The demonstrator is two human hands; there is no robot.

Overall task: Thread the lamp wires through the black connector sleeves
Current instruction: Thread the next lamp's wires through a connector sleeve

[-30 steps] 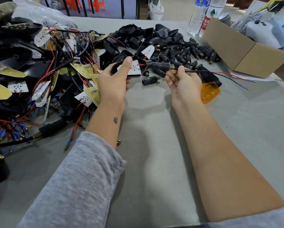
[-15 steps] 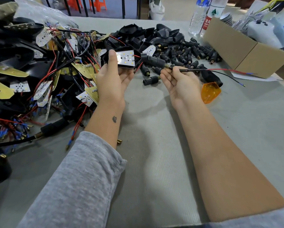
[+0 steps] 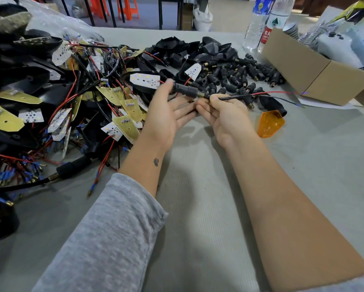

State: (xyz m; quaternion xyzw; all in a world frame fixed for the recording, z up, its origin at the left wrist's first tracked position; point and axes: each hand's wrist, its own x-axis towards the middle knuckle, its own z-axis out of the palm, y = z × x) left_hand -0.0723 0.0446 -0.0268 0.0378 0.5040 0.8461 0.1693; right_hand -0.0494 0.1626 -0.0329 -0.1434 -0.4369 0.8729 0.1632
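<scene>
A grey work table [image 3: 198, 218] is covered across its left side by a large tangled heap of lamp assemblies [image 3: 50, 98], made up of black housings, white and yellow LED boards and red and black leads. A cardboard box [image 3: 316, 74] is set at the right rear, with two clear plastic bottles [image 3: 261, 22] standing just beside its left corner. A pile of loose black connector sleeves [image 3: 236, 74] is spread at the rear centre, between the heap and the box. An orange lens [image 3: 270, 123] is laid flat on the table to the right of the hands. The left hand [image 3: 166, 114] is held palm up, fingers mostly extended, with a black connector sleeve [image 3: 186, 90] held against the thumb and fingertips near the table's centre; a white LED board [image 3: 145, 81] in its black housing is seen just left of that sleeve, joined to it by a red lead. The right hand [image 3: 227, 116] is held palm up, its thumb and forefinger pinched on the lamp wires [image 3: 261, 95] just beyond the sleeve's brass end; the red and black wires are run out to the right towards the box.
</scene>
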